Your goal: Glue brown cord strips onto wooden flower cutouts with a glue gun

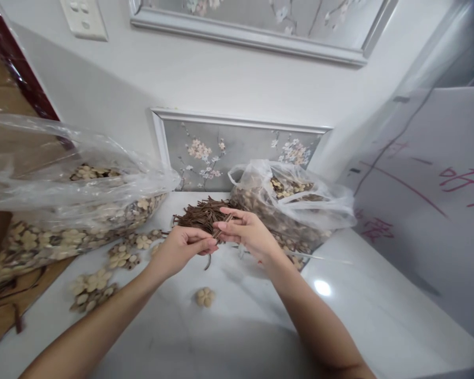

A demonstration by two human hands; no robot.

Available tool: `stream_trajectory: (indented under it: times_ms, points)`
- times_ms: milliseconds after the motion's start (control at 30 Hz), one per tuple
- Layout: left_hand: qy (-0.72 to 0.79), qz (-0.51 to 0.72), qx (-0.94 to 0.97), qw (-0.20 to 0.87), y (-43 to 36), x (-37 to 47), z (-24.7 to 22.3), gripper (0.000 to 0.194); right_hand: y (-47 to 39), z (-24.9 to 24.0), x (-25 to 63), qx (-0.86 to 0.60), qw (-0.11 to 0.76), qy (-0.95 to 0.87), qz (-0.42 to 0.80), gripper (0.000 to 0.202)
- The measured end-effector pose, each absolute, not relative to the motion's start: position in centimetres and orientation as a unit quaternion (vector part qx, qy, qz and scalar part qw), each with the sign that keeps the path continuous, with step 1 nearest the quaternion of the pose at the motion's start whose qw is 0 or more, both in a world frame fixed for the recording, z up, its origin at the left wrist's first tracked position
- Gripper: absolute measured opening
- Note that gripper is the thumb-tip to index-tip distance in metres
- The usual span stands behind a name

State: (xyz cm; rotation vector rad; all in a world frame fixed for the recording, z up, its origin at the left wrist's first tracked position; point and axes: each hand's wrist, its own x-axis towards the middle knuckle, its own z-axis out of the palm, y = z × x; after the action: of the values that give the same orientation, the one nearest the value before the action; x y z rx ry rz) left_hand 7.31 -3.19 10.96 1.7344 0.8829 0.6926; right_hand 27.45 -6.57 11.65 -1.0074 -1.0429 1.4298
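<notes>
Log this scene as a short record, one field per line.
Left hand: fingertips together at held sticks
Right hand: pinching the same sticks, exact count unclear
Pile: brown sticks, behind the hands
Left bag: clear plastic, flower-shaped pieces inside
Right bag: translucent, similar pieces inside
Loose flowers: beside left bag
Single flower: on white table, nearer the camera than the hands

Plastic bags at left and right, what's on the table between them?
In the head view, a pile of brown sticks lies between the left bag and the right bag, with loose flower-shaped pieces nearer the left one.
</notes>
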Motion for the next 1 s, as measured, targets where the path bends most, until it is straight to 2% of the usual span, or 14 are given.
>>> stream_trajectory:
  times_ms: [133, 267, 600, 800, 900, 1000]
  points:
    - [0.365, 0.285, 0.716, 0.523, -3.3, 7.2, 11.0, 0.032, -6.5, 12.0, 27.9, -0.424, 0.547, -0.43, 0.58, 0.045]
    - [0.365, 0.289, 0.701, 0.54, -3.1, 7.1, 10.9, 0.032, -6.4, 12.3, 28.9, -0.436, 0.564, -0.434, 0.551, 0.028]
    - [0.356, 0.255, 0.714, 0.546, -3.0, 7.0, 11.2, 0.033, -7.2, 13.4, 29.3, -0.471, 0.57, -0.468, 0.484, 0.033]
    - [0.353, 0.212, 0.806, 0.426, -3.2, 6.3, 12.0, 0.044, -7.3, 13.2, 29.2, -0.508, 0.53, -0.531, 0.423, 0.034]
    - [0.384, 0.242, 0.821, 0.347, -3.7, 6.1, 12.6, 0.044, -7.4, 12.9, 28.9, -0.511, 0.502, -0.563, 0.411, 0.035]
    - [0.379, 0.288, 0.805, 0.354, -4.1, 6.8, 12.6, 0.045, -7.6, 12.7, 28.4, -0.519, 0.475, -0.591, 0.395, 0.035]
